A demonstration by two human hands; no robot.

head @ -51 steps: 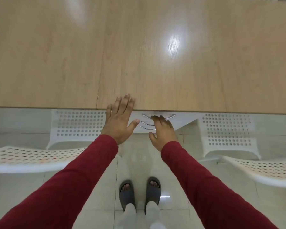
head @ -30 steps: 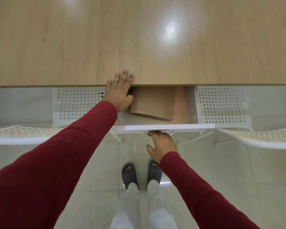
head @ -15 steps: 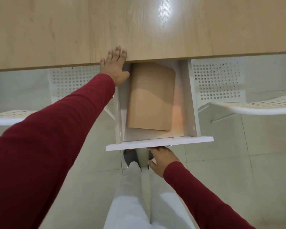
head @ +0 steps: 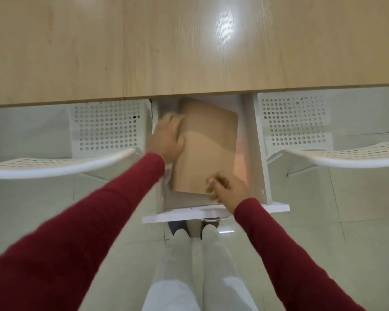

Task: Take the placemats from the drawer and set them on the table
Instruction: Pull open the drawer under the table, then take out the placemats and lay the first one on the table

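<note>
Beyond both hands, broad wooden tabletop point(head: 144, 46), bare where visible. Below its edge, white drawer point(head: 213, 213) pulled out, holding tan placemats point(head: 208, 151) lying flat and slightly skewed. White perforated chairs point(head: 106, 129) to either side. Left hand point(head: 167, 136) reaching in at the stack's left edge, fingers loosely spread and touching it, blurred; grip not closed on anything that can be made out. Right hand point(head: 230, 188) at the stack's near right corner, fingers point(head: 213, 181) curled toward the edge; grip too blurred to tell. Both red sleeves point(head: 103, 212) extended forward. Half a second ago: left hand on the tabletop edge, right under the drawer front; now both over the placemats.
</note>
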